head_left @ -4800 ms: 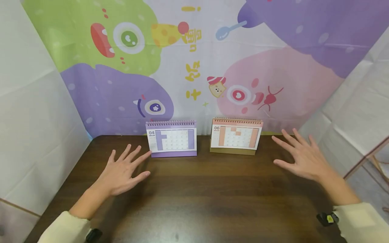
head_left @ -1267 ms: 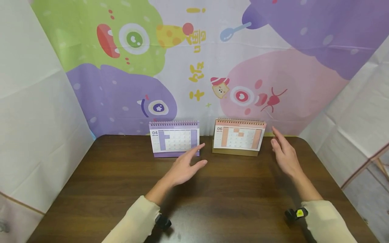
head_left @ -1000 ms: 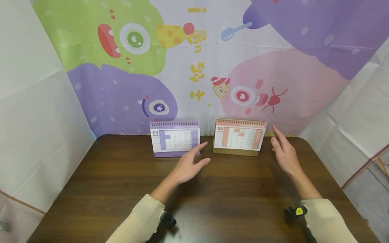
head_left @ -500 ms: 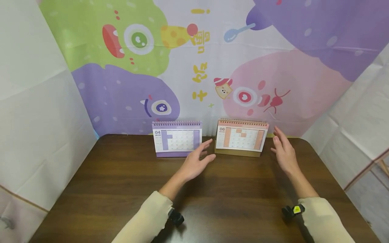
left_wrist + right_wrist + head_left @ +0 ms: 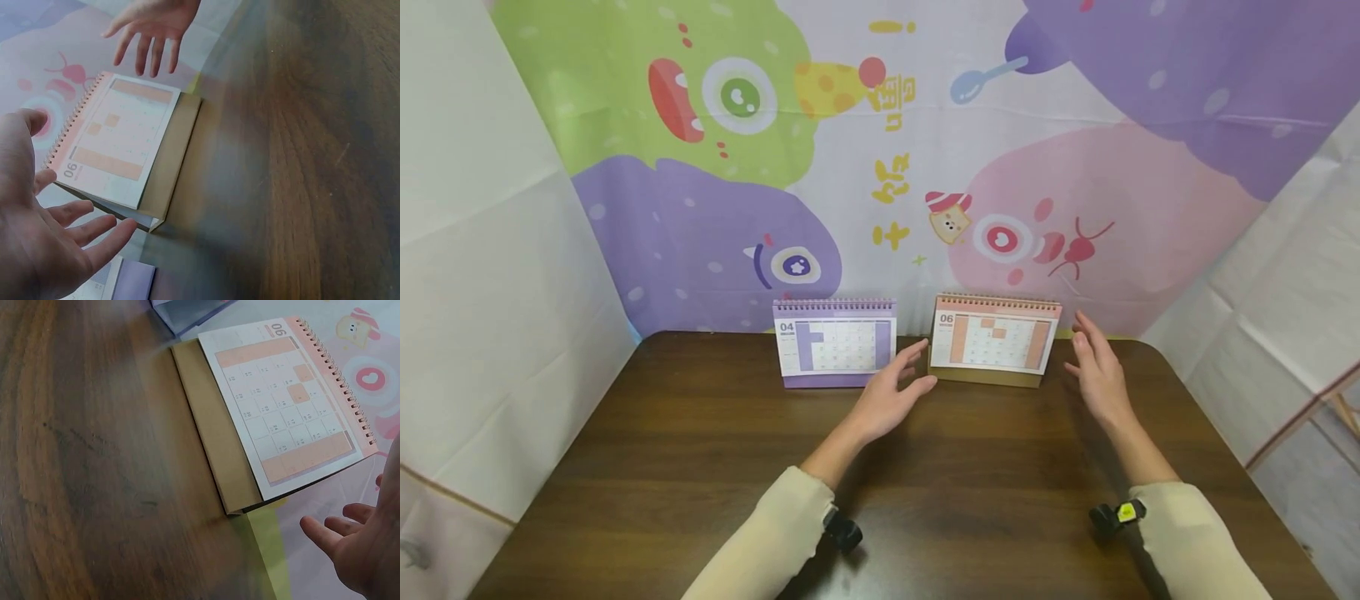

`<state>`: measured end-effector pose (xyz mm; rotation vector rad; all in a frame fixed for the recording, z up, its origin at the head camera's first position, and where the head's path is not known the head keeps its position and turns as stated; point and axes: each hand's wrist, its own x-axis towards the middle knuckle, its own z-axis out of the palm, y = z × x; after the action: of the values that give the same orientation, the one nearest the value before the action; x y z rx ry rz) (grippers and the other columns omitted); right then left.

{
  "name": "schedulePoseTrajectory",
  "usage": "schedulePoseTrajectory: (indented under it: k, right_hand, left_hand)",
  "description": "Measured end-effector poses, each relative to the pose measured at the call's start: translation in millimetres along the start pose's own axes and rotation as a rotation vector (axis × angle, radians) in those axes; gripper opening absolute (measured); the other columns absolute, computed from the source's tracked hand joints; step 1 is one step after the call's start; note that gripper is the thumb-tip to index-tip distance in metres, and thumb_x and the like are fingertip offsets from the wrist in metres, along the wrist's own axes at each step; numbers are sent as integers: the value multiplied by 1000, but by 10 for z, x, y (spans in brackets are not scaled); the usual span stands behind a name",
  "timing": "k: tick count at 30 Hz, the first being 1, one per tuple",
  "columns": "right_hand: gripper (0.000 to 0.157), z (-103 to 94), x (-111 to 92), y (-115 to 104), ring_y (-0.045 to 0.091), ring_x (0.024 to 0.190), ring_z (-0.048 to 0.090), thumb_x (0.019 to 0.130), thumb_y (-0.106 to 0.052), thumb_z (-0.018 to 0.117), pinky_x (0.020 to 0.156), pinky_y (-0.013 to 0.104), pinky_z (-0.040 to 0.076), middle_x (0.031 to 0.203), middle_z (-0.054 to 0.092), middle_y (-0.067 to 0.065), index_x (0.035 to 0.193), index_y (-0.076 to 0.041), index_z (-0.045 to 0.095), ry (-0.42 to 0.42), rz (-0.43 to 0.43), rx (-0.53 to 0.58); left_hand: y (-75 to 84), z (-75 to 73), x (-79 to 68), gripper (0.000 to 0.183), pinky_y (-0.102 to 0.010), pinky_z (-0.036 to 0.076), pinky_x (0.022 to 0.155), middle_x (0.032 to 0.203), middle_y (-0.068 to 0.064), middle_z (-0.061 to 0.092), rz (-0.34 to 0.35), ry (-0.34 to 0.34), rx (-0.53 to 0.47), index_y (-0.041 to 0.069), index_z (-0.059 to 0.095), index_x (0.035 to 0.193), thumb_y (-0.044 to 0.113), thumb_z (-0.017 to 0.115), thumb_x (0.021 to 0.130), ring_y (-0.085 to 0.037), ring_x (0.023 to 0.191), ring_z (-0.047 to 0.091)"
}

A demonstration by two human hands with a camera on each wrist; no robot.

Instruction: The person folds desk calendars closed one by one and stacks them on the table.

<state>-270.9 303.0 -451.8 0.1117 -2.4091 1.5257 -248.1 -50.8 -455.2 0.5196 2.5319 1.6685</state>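
Observation:
Two spiral desk calendars stand upright at the back of the table. The pink one marked 06 (image 5: 992, 342) has a brown card base; the purple one marked 04 (image 5: 835, 342) is to its left. My left hand (image 5: 887, 400) is at the pink calendar's left side, fingers relaxed, partly in front of the purple calendar's right corner. Whether its fingertips touch the pink calendar I cannot tell. My right hand (image 5: 1101, 379) is held a little off the pink calendar's right side, fingers loosely extended. In the right wrist view a gap shows between that hand and the calendar (image 5: 287, 406).
The dark wooden table (image 5: 962, 492) reaches toward me in front of both calendars. A cartoon-printed cloth (image 5: 895, 167) hangs right behind them, and white sheets (image 5: 1285, 317) hang at both sides. Each wrist carries a small black camera (image 5: 844, 530).
From wide apart, both hands have come in toward the pink calendar, the left one crossing in front of the purple calendar. In the last half second they have barely moved.

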Motion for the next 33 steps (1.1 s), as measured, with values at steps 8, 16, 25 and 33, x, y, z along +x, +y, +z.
schedulePoseTrajectory:
  k: [8, 16, 25, 33]
  right_hand:
    - [65, 29, 63, 7, 56, 166, 37, 124, -39, 27, 88, 1, 54, 181, 31, 33, 181, -11, 20, -6, 63, 82]
    - [65, 64, 90, 11, 56, 169, 30, 124, -39, 25, 88, 2, 54, 184, 24, 33, 182, -11, 15, -24, 99, 162]
    - [67, 101, 119, -2, 56, 171, 27, 123, -42, 24, 91, 3, 54, 185, 23, 31, 182, -12, 15, -26, 98, 187]
    - [67, 144, 114, 28, 55, 171, 26, 123, -42, 23, 86, 4, 56, 187, 21, 29, 182, -13, 15, -37, 103, 194]
  left_hand:
    - [-98, 29, 105, 69, -70, 48, 127, 175, -25, 49, 30, -4, 12, 21, 42, 175, 40, 66, 112, -51, 154, 59]
    - [-237, 109, 240, 73, -67, 51, 125, 182, -9, 44, 49, 19, 14, 30, 41, 175, 51, 66, 111, -44, 155, 61]
    - [-190, 145, 296, 73, -62, 52, 126, 181, -13, 45, -13, 39, -35, 34, 38, 176, 51, 65, 111, -40, 157, 60]
    - [-814, 362, 672, 82, -57, 63, 112, 184, -6, 41, -20, 33, -207, 59, 32, 172, 65, 75, 102, -39, 158, 58]
